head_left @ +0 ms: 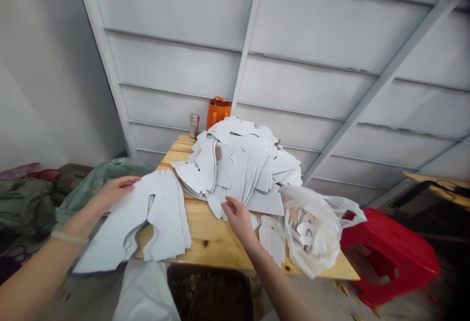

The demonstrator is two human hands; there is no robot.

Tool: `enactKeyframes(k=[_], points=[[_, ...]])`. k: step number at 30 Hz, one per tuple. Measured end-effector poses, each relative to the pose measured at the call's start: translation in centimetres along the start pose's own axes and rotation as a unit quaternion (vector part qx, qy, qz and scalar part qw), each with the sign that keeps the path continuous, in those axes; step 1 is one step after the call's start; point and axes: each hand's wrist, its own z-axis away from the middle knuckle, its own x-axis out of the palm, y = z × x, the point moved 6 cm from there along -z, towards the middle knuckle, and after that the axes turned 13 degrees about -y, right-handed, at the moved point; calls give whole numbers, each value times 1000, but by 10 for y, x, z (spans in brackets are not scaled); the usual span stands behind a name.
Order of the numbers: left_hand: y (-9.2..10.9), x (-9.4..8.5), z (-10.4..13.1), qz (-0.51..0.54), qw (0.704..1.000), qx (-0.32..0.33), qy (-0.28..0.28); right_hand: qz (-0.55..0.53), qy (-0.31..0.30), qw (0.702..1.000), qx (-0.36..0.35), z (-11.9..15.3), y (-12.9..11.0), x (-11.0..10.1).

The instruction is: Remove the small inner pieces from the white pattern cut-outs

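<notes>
A fanned stack of white cut-out cardboard sheets (167, 225) lies at the left front of the wooden table (216, 242), partly over its edge. Across the stack's upper left side rests my left hand (118, 191), fingers stretched out. My right hand (238, 215) is over the near edge of a large heap of similar white cardboard pieces (244, 164); its fingers are slightly bent and apart, with nothing visible in them. Smaller grey-white cardboard pieces (272, 237) lie to the right of that hand.
An open clear plastic bag (325, 250) of cardboard scraps sits at the table's right end, beside a red plastic stool (400, 242). An orange bag (219, 114) and a jar (194, 126) stand at the back. Below is a dark bin (213, 296); a green plastic bag (91, 186) is left.
</notes>
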Motion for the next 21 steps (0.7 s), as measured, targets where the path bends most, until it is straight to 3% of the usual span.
enactKeyframes(k=[3,6,9,12,15,19,21], points=[[-27,10,-15,-13,1000,-21,-8,21,9,998,55,-60,-16,17],[-33,18,-12,-51,999,-2,-3,28,21,995,98,-102,-21,34],[-30,22,-3,-80,996,36,-7,18,29,993,109,-122,-28,46],[-30,25,3,-114,991,61,-17,-3,45,997,64,-129,-49,43],[-35,30,5,-158,985,63,-28,-27,84,996,-22,-130,-87,16],[-42,36,8,-175,983,60,-20,-60,140,981,-123,-111,-140,-47],[-43,38,10,-181,981,61,-17,-78,139,974,-163,-93,-162,-81]])
